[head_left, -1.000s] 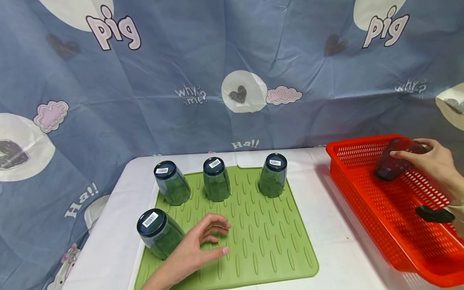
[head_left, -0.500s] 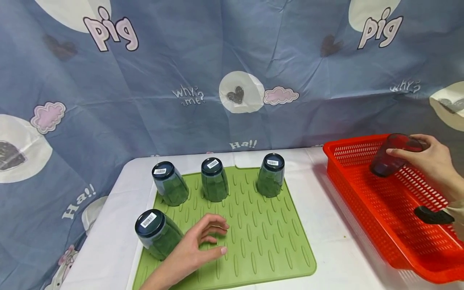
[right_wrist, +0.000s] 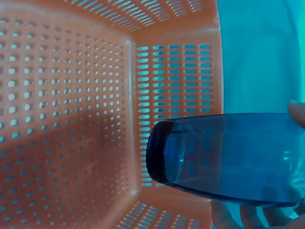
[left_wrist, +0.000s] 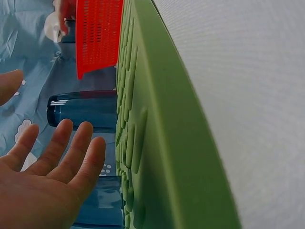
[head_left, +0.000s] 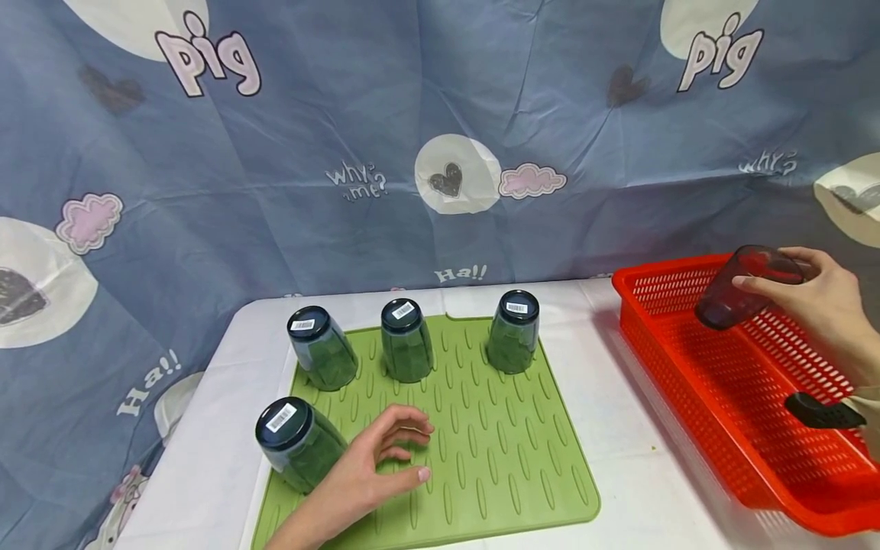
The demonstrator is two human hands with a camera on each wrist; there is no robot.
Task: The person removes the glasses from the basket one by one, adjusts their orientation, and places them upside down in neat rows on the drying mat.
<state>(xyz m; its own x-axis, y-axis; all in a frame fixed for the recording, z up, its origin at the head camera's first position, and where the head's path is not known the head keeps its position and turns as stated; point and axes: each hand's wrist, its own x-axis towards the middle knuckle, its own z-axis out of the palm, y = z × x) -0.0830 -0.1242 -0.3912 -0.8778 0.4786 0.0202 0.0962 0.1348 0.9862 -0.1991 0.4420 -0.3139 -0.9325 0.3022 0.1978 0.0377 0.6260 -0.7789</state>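
The left hand [head_left: 364, 477] rests on the green drying mat [head_left: 509, 473] near the front, fingers [left_wrist: 71, 148] loosely spread and holding nothing, just beside the nearest upturned glass [head_left: 297, 443]. Judged from this, the step is carrying a tumbler to the mat — it would go best turned mouth-down and set into the open stretch of mat, apart from its neighbours, with the left hand drawn clear first.

Farther back, three more dark glasses [head_left: 406, 340] stand upside down in a row along the mat's far edge.

To the right on the table [head_left: 619, 458], the right hand [head_left: 821, 305] grips a dark tumbler [head_left: 739, 294] — fingers curled round its body, tilted, lifted above the red basket [head_left: 742, 428]. No other glass shows in the basket.
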